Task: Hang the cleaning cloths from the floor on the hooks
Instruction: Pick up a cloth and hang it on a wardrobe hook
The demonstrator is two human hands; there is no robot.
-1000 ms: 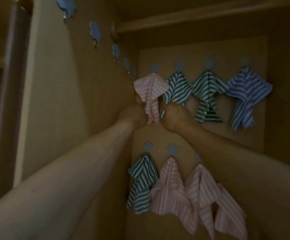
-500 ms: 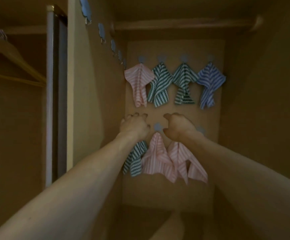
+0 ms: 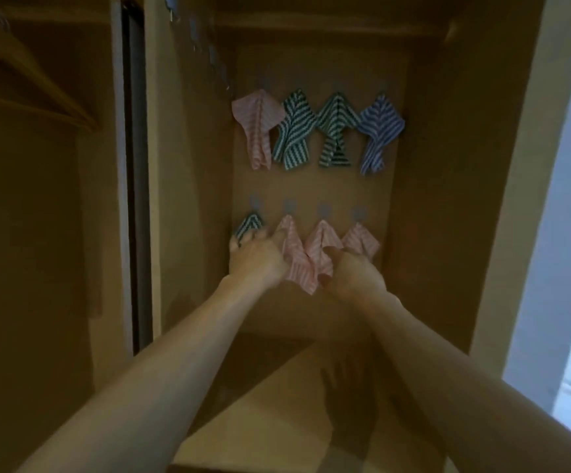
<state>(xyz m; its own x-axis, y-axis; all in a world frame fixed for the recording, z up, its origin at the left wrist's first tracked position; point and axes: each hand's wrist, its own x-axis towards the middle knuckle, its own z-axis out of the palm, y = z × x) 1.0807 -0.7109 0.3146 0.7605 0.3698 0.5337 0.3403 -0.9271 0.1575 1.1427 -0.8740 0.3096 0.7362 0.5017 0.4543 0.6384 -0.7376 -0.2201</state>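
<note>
Two rows of striped cleaning cloths hang from blue hooks [image 3: 289, 206] on the wardrobe's back wall. The upper row holds a pink cloth [image 3: 256, 128], two green cloths [image 3: 294, 131] [image 3: 335, 131] and a blue cloth [image 3: 379, 131]. In the lower row hang a green cloth [image 3: 250, 227] and three pink cloths [image 3: 291, 240] [image 3: 321, 244] [image 3: 359, 242]. My left hand [image 3: 255, 261] is in front of the lower green cloth, fingers loosely curled, holding nothing. My right hand [image 3: 349, 276] is in front of the lower pink cloths, also holding nothing. Whether either hand touches a cloth cannot be made out.
More hooks [image 3: 216, 59] run along the left side wall with nothing on them. A wooden hanger [image 3: 28, 83] hangs in the left compartment. A rail [image 3: 328, 27] crosses the top. The wardrobe floor [image 3: 277, 404] lies below my arms. A bright room opens at the right.
Both hands let go of the upper pink cloth, which now hangs on its hook, and dropped to the lower row. The view pulled back and down.
</note>
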